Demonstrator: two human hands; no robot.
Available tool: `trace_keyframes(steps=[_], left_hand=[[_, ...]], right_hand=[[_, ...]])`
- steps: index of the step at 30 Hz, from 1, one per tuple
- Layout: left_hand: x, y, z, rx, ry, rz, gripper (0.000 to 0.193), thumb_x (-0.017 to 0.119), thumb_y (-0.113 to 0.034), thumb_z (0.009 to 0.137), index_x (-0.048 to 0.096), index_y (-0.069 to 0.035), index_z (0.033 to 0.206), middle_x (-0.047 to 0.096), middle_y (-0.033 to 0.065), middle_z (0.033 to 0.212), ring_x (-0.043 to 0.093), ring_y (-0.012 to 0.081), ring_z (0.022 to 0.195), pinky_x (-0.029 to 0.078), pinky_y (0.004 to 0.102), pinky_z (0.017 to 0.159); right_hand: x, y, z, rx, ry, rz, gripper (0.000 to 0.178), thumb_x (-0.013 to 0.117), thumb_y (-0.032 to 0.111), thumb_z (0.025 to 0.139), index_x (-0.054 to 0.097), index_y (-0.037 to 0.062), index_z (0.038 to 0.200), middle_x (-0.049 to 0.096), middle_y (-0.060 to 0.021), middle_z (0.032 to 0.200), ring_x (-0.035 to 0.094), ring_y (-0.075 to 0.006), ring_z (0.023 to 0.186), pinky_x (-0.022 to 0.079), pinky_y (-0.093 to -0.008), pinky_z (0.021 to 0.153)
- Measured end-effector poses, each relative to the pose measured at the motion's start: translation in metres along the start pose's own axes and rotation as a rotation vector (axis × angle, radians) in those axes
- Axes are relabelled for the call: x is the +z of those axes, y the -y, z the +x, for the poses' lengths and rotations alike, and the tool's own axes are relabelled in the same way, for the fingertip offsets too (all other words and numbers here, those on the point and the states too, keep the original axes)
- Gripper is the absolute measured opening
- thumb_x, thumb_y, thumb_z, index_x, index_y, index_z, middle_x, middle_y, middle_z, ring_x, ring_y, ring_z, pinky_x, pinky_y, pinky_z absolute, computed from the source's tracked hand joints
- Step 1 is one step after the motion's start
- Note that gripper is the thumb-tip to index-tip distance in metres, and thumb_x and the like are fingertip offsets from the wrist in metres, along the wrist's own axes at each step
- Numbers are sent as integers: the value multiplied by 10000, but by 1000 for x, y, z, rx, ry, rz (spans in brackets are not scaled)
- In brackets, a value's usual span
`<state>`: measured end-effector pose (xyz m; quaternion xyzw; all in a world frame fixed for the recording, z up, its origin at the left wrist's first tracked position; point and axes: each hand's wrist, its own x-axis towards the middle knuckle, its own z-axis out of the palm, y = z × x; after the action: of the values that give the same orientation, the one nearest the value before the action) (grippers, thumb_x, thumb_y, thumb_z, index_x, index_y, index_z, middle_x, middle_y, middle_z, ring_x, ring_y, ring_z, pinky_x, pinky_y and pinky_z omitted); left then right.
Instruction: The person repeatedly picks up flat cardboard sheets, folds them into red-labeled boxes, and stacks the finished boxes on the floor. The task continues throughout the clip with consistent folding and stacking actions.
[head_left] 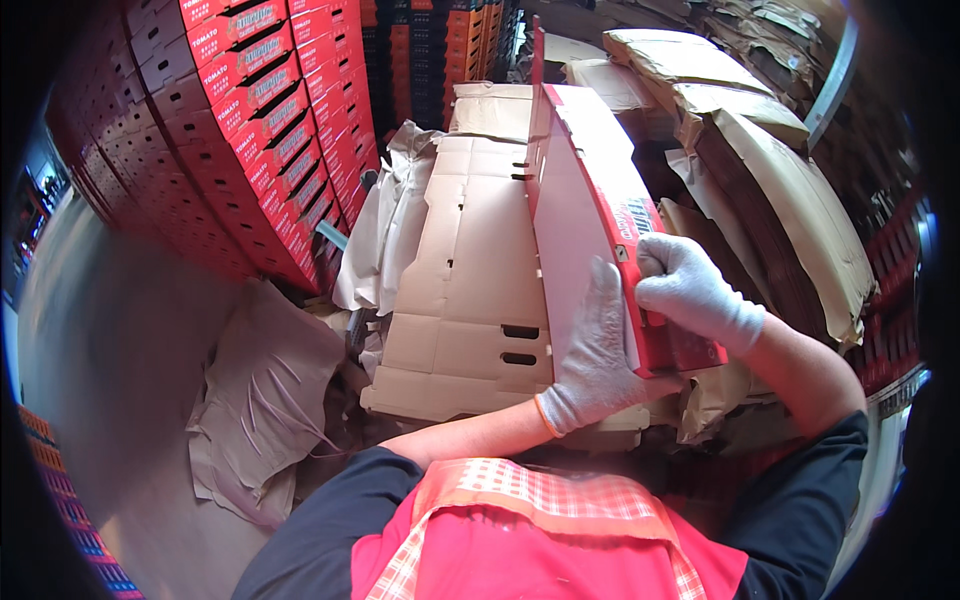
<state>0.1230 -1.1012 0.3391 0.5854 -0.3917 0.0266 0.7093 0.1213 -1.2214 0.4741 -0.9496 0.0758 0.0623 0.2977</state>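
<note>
I hold a flat red and white cardboard box blank (575,205) tilted up on its edge in front of me. My left hand (592,362), in a white knit glove, presses flat against its white inner face near the lower end. On the red printed side, my right hand (690,290), also gloved, grips the blank's edge with its fingers closed. Beneath the blank lies a stack of flat brown cardboard box blanks (465,290) with slots cut in them.
A tall wall of stacked red boxes (250,120) stands at the left. Crumpled brown paper (262,400) lies on the grey floor (120,330). Bundles wrapped in brown paper (780,190) are piled at the right. More red crates (440,40) stand at the back.
</note>
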Motion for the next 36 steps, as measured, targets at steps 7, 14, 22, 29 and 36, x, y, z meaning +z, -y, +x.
trace_keyframes(steps=[7, 14, 22, 29, 36], left_hand=[[-9, 14, -14, -193, 341, -133, 1067, 881, -356, 640, 276, -12, 1450, 368, 183, 1445, 388, 322, 1338, 342, 437, 1094], [-46, 3, -38, 15, -32, -147, 1277, 847, -253, 753, -129, -32, 1545, 206, 156, 1574, 282, 251, 1427, 254, 374, 1163], [-74, -29, -73, -249, 490, 72, 860, 763, -276, 795, 308, -32, 1483, 517, 200, 1350, 538, 310, 1214, 439, 409, 1032], [-233, -24, -65, 219, 197, 966, 402, 649, -131, 861, 631, -43, 1252, 655, 168, 1217, 627, 358, 1116, 466, 442, 1008], [-314, 55, -36, 521, 941, 1371, 723, 659, -388, 796, 441, -152, 1444, 356, 94, 1548, 326, 314, 1433, 206, 620, 1150]], right_hand=[[53, 24, 44, -926, -188, -216, 186, 672, 126, 823, 597, 49, 975, 636, -114, 875, 631, -306, 838, 505, -385, 728], [-1, 47, 106, 136, -488, 475, 371, 681, 271, 906, 619, -2, 1150, 674, -81, 996, 642, -147, 836, 533, -293, 742], [85, -19, 132, -704, -179, -490, 241, 670, 269, 808, 691, 55, 915, 699, -180, 847, 675, -370, 749, 538, -436, 714], [102, -182, 120, -35, -111, -976, 81, 644, 105, 757, 711, 99, 801, 703, -132, 887, 674, -298, 939, 555, -421, 761], [126, -165, -17, -670, 268, -821, 729, 791, 354, 677, 511, 216, 1335, 496, -72, 1371, 568, -268, 1139, 496, -438, 880]])
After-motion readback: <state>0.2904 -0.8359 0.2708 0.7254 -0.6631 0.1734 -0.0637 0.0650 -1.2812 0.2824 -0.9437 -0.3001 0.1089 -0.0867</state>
